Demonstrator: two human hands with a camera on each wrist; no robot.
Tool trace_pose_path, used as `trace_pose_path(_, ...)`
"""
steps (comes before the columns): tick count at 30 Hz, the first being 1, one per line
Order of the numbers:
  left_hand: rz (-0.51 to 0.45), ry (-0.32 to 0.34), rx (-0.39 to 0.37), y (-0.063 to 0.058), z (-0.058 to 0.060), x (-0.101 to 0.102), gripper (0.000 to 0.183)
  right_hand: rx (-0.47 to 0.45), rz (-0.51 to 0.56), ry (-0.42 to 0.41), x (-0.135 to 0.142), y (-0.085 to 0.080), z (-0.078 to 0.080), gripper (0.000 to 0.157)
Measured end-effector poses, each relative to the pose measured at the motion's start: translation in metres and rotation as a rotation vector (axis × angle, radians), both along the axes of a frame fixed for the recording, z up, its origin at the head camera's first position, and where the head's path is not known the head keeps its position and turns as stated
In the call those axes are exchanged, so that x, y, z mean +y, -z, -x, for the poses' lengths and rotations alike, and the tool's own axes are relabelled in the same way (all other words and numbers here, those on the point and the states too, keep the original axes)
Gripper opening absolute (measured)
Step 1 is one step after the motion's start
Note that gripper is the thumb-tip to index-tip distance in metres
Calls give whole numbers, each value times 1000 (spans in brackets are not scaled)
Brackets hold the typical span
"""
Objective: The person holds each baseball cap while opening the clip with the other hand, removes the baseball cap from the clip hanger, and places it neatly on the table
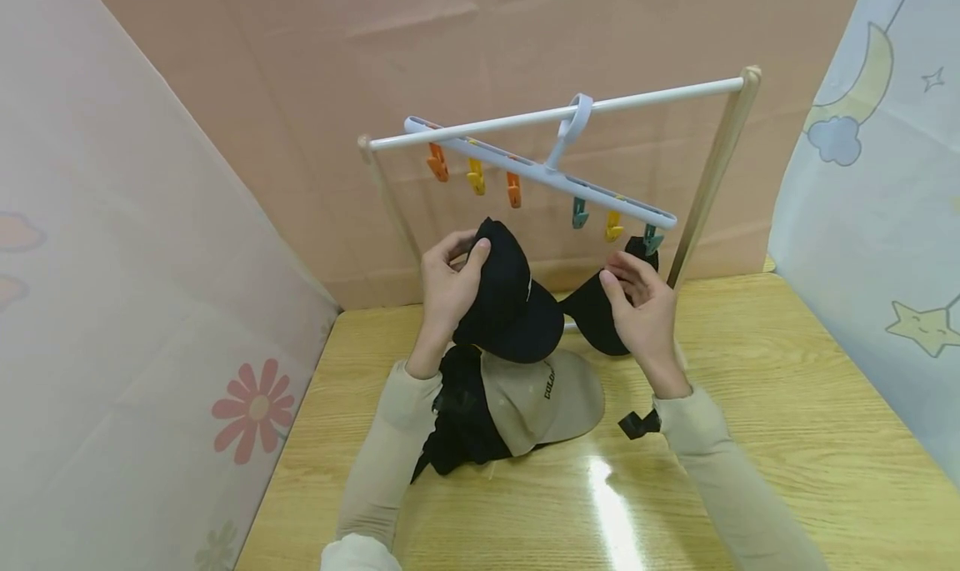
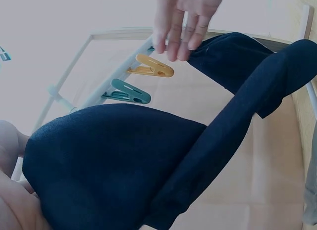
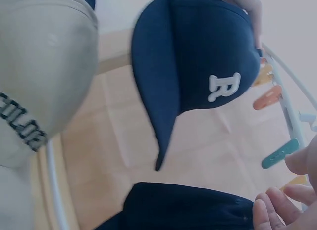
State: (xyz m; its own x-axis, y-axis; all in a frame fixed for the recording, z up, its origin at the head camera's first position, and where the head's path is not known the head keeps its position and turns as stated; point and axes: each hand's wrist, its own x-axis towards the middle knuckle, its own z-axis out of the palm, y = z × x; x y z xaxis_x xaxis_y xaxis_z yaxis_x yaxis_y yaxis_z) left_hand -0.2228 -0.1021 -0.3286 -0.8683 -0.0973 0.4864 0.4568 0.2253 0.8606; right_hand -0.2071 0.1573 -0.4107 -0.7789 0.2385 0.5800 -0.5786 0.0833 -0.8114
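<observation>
My left hand point(image 1: 452, 283) grips a black baseball cap point(image 1: 502, 283) at the back of its crown, thumb on the near side. The cap's brim points right and down, and a white letter R shows on its front in the right wrist view. A second black cap point(image 1: 600, 317) hangs from the teal clip point(image 1: 652, 239) at the right end of a clip hanger point(image 1: 517, 167). My right hand point(image 1: 645, 304) is beside this hanging cap, thumb apart from loosely bent fingers, fingertips right at its upper edge.
The hanger hooks over a white rail point(image 1: 637, 102) between wooden posts, with several orange, yellow and teal clips. Below my left hand, a beige cap point(image 1: 577, 396) with dark lettering lies against black fabric point(image 1: 465, 421) on the wooden table point(image 1: 787, 438). Printed cloth screens stand at both sides.
</observation>
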Motion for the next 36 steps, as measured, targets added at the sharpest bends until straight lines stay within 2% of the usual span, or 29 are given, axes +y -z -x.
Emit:
trace_pose_path(9,-32,25,-10,-1,-8,2,21,-86,-73,-63,-6,27,-16,36)
trace_pose_path(15,-72,36,-42,1,-14,2,21,-198,-158,-108,-12,44,-26,37)
trace_pose_path(19,-94,31,-69,3,-19,2,22,-294,-177,-158,-18,51,-30,38)
trace_pose_path(27,-70,64,-89,9,-31,3,25,-588,-56,-355,-19,53,-36,48)
trace_pose_path(30,-62,76,-101,12,-35,4,26,-643,-11,-404,-19,54,-38,48)
trace_pose_path(36,-60,103,-107,16,-42,5,25,-682,77,-496,-19,62,-39,48)
